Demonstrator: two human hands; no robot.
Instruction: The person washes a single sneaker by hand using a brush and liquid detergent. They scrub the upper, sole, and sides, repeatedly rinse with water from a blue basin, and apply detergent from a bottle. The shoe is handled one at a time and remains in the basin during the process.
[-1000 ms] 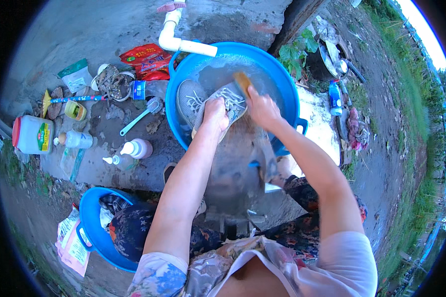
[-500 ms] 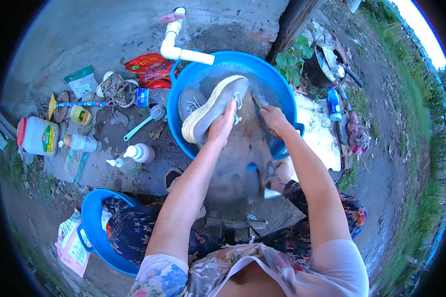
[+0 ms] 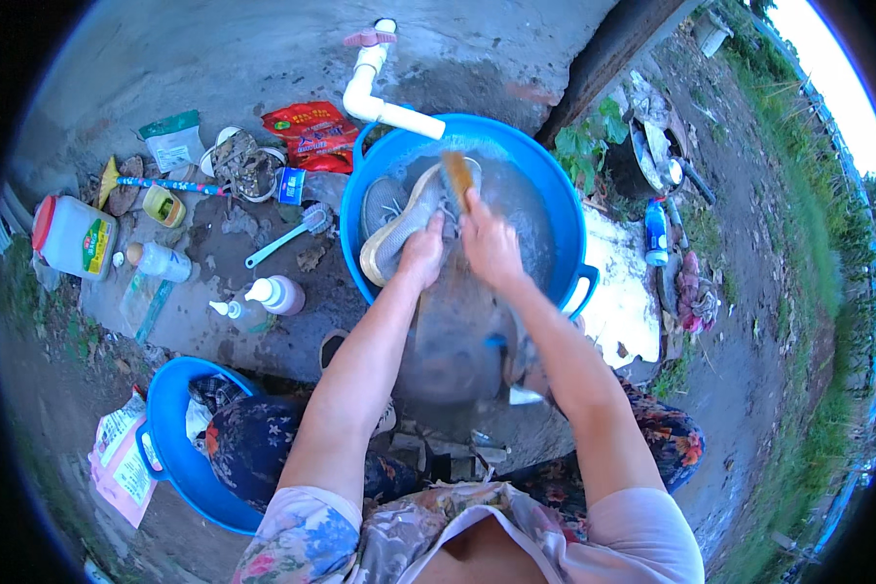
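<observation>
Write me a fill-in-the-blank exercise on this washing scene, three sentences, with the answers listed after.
1. The left hand grips a grey ____ at the rim of the blue basin.
2. The right hand holds a wooden ____ against it.
3. The white pipe above the basin carries a ____ tap handle.

Missing words: shoe; brush; pink
</observation>
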